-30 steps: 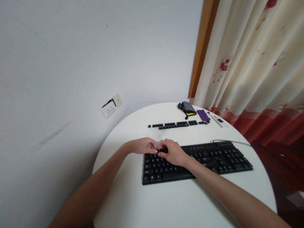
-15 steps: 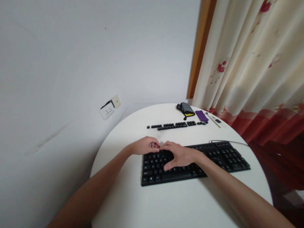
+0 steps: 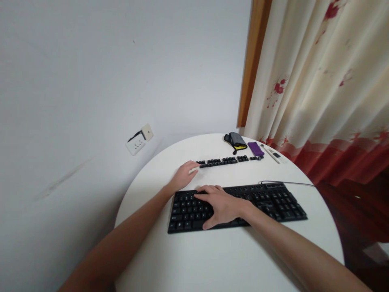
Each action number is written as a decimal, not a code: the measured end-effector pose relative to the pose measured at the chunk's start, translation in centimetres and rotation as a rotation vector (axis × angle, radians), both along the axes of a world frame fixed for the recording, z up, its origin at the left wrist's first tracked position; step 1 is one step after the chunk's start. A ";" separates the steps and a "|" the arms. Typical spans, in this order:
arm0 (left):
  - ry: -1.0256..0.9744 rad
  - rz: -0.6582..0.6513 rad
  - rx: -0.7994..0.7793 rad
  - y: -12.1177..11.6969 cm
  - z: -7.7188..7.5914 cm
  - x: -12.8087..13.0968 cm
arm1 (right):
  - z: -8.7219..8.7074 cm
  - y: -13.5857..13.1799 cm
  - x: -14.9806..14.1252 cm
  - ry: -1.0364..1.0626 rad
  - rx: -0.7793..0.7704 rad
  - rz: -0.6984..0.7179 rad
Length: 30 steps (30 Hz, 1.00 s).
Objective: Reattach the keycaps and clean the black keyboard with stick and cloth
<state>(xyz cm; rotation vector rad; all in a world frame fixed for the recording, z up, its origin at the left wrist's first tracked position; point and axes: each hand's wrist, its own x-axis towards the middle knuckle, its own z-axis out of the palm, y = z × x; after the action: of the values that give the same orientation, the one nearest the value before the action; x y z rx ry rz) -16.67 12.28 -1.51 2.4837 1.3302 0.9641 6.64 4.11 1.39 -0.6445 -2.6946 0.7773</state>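
Observation:
A black keyboard [image 3: 285,200] lies on the round white table, and some of its top-left part shows bare spots near my fingers. My right hand [image 3: 225,206] rests over the left half of the keyboard, fingers spread and thumb near the front edge. Beyond the keyboard's top-left corner, my left hand [image 3: 184,175] reaches to the left end of a row of loose black keycaps [image 3: 226,161]. Its fingers are stretched out and the thumb stands apart. The leftmost keycaps are partly hidden by those fingertips.
Behind the keycaps lie a folded grey cloth [image 3: 238,140] with yellow lining, a purple cloth [image 3: 255,149] and a slim white tool [image 3: 271,154]. A cable [image 3: 288,182] leaves the keyboard's back. A wall with a socket [image 3: 135,144] and a curtain [image 3: 291,97] border the table [image 3: 194,259].
My left hand has moved from the keyboard's top-left corner away to the keycap row, its fingers straightening. My right hand stays on the keyboard, more spread. The view has shifted slightly.

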 end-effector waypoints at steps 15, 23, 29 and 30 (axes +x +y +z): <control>0.196 0.051 0.028 3.2 -1.1 1.7 | -1.1 0.9 -0.8 0.249 -0.004 -0.098; 0.084 0.038 0.024 3.3 -1.2 1.6 | -1.0 0.9 -0.8 0.234 -0.007 -0.109; 0.046 0.046 -0.023 3.2 -0.9 1.6 | -1.0 0.9 -1.0 0.271 -0.052 -0.123; 0.041 0.050 -0.030 3.1 -0.9 1.6 | -1.0 0.9 -1.0 0.282 -0.062 -0.127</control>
<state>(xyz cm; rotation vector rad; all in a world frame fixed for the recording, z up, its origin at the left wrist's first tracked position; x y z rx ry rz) -15.11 15.38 -2.38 2.4727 1.4147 0.9011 5.61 5.04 0.36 -0.6587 -2.3600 0.8511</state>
